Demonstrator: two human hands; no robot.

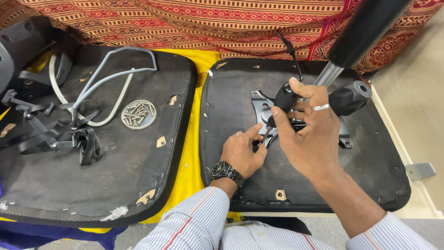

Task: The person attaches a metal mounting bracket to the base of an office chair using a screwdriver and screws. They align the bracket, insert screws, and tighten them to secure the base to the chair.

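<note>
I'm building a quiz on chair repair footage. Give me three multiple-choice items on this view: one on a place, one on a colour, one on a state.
1. Where is the dish of screws?
A. on the left seat pad
B. on the right seat pad
C. on the floor

2. What colour is the cloth between the two pads?
A. green
B. yellow
C. white

3. What does the right hand hold?
A. nothing
B. a hammer
C. a screwdriver

Answers: 1 A, the dish rests on the left seat pad. 2 B, a yellow strip shows in the gap. 3 C, it grips the black screwdriver, tip down at the metal plate, beside the left hand.
</note>
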